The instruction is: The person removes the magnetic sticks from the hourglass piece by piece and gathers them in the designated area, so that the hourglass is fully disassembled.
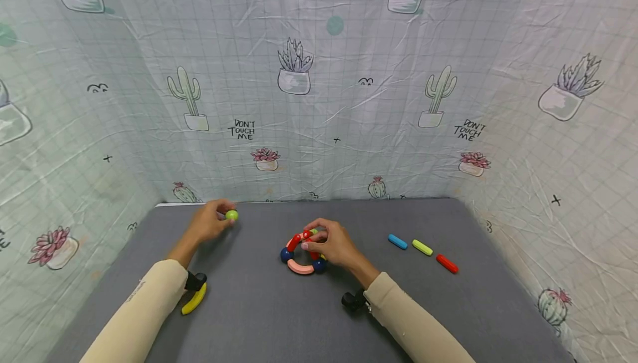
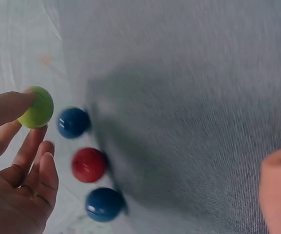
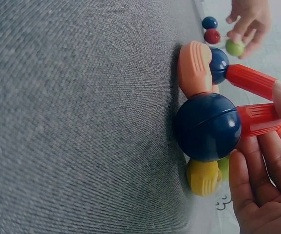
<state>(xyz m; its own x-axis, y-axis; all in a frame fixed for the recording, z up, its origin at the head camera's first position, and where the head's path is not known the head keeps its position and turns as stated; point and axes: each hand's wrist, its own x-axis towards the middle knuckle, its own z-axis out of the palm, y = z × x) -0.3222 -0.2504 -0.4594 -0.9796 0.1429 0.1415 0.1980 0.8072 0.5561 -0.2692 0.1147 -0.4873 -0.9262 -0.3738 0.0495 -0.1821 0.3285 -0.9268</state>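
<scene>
"Head view: left hand [image 1: 213,221] pinching the lime-green ball [image 1: 231,215], out by the far edge of the table [image 1: 249,318]!"

"And the right hand [image 1: 339,245]?"

"Thumb and fingers grip red rods [image 3: 259,120] rising from the ball-and-rod ring [image 1: 301,268]. Looks like steadying while the ball's fetched."

"So next?"

"Probably calls for carrying that ball across to the rod tips, ring held firm."
</scene>
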